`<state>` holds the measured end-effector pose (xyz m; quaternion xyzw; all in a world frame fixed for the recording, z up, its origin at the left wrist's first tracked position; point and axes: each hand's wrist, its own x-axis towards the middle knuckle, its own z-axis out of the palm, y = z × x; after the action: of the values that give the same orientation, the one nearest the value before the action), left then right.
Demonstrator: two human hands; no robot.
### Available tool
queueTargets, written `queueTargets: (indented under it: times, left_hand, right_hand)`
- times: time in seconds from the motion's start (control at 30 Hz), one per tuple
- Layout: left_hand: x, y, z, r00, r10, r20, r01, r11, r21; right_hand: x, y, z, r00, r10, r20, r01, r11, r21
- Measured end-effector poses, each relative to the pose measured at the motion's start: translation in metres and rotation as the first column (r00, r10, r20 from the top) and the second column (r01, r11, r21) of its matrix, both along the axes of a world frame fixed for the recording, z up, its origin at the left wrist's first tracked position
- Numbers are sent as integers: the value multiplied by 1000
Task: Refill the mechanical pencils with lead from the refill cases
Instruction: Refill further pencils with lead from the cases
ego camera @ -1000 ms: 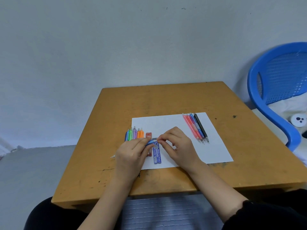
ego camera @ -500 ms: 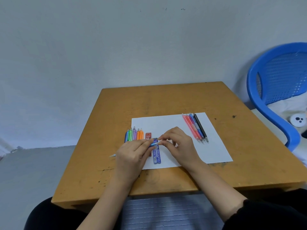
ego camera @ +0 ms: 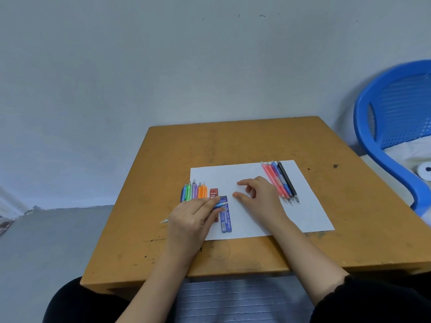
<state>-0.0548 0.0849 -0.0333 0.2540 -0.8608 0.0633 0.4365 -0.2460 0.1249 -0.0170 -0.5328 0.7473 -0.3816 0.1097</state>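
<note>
Blue pencil (ego camera: pixel 220 204) mostly hidden, left hand (ego camera: pixel 190 217) gripping

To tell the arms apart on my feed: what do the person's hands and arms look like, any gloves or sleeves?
The left hand and right hand are bare: no gloves, rings or watch. The right arm has a black sleeve with a wavy cuff; the left forearm shows none.
</note>
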Motion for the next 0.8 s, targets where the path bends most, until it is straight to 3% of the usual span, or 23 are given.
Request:
queueTargets:
  times: [0.13, 0.27, 0.43, 0.57, 0.67, 0.8]
  left_hand:
    - [-1, 0, 1, 1000, -8, 5, 8, 1000, -3]
    - [-1, 1, 2, 1000, -7, -10, 7, 1000, -12]
    - [-2, 1, 4, 1000, 5, -10, -5, 1000, -14]
    - [-1, 1, 3, 1000, 9, -8, -10, 1000, -12]
    - [-1, 0, 2, 1000, 8, -3, -8, 1000, -17]
    - [-1, 0, 2, 1000, 13, -2, -13, 1000, -11]
  right_hand:
    - [0, -2, 0, 1000, -4, 22, 4, 1000, -6]
    - [1, 5, 6, 970, 41, 240, -34, 999, -35]
    - [9, 18, 18, 815, 224, 535, -190, 975, -119]
    - [11, 24, 23, 638, 305, 707, -228, 952, -205]
    - [13, 26, 24, 610, 317, 726, -261, 946, -194]
    - [13, 26, 25, 639, 310, 704, -245, 950, -195]
